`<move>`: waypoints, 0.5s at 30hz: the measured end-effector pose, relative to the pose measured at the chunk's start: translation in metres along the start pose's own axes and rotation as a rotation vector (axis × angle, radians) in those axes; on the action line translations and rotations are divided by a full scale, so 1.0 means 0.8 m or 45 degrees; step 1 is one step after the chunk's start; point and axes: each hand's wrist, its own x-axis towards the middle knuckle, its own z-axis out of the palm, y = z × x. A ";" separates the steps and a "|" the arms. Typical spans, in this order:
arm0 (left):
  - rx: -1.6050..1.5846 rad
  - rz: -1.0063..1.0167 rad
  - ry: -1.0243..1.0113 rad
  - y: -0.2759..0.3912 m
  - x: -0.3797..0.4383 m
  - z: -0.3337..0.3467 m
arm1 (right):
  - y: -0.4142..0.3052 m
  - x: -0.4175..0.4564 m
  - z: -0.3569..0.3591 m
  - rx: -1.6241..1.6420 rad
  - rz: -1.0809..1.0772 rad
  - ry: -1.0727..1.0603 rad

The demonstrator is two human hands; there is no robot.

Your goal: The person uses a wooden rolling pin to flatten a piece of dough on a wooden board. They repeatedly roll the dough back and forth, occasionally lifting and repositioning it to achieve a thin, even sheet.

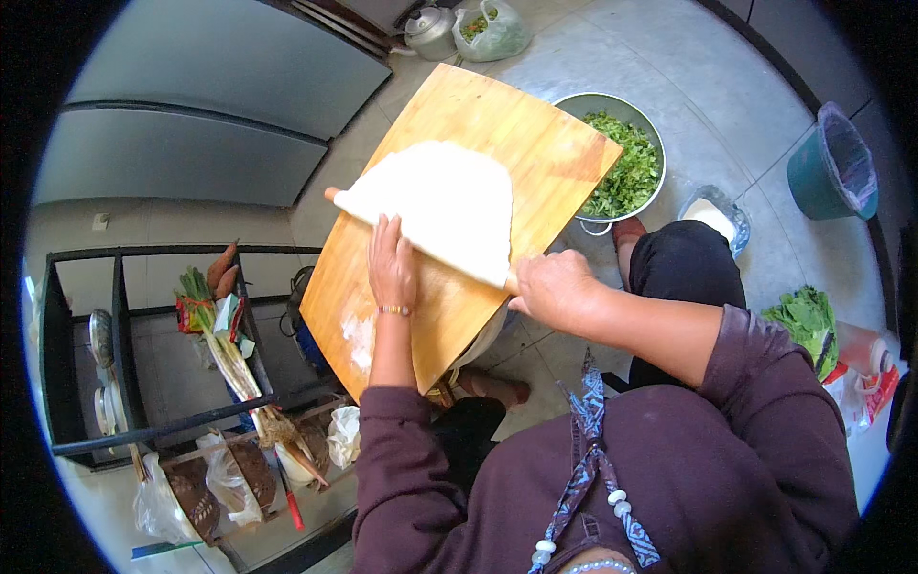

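Observation:
A broad sheet of white dough point(448, 197) lies over the wooden board point(545, 154), its near edge wrapped around a rolling pin point(332, 194). Only the pin's two ends show; the dough hides its middle. My right hand point(556, 287) grips the pin's right end, just beyond the dough's corner at the board's edge. Flat against the wrapped edge, with fingers extended, rests my left hand point(391, 265). It touches the dough but grips nothing. A patch of white flour point(358, 341) is on the board left of my left wrist.
Partly under the board's right corner stands a metal basin point(663, 168) of chopped greens point(624, 168). A bag of white powder point(710, 215) and a lined green bin point(825, 172) are further right. To the left is a black rack point(125, 316) with long scallions point(233, 351). A kettle point(429, 32) stands behind.

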 end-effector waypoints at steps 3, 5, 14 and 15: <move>-0.289 -0.245 0.118 -0.017 -0.068 -0.019 | -0.019 -0.005 0.006 0.031 -0.150 -0.114; -0.360 -0.332 0.250 -0.024 -0.097 -0.017 | -0.031 -0.010 0.016 0.070 -0.215 -0.105; 0.272 -0.013 -0.120 0.082 -0.075 -0.011 | -0.069 -0.017 0.069 0.227 -0.314 -0.164; 0.358 -0.034 -0.224 0.083 -0.079 -0.011 | -0.075 -0.015 0.071 0.232 -0.330 -0.171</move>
